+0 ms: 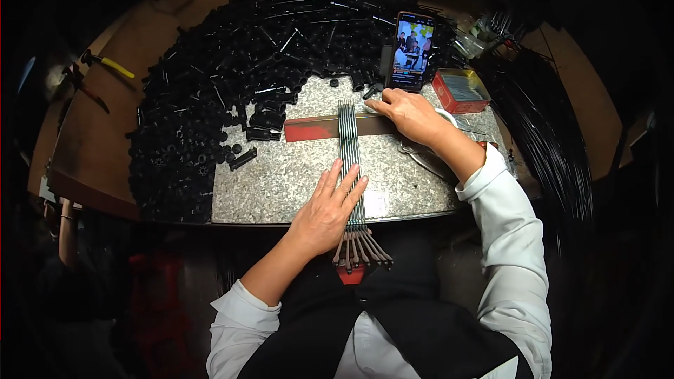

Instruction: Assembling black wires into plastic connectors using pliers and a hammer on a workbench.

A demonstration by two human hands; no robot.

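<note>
Left hand (324,212) lies across slim grey metal rods (348,128), grip splayed and unclosed; right of them, right hand (415,118) has a half-curled grip, contents unclear.

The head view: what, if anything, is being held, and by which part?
The left hand lies spread across the thin rods, around and below their middle; no closed grip shows. Whether the right hand pinches anything cannot be told.

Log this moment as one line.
left hand: spread on thin rods; right hand: near phone; rods: across red-and-dark strip; phone: screen lit
</note>
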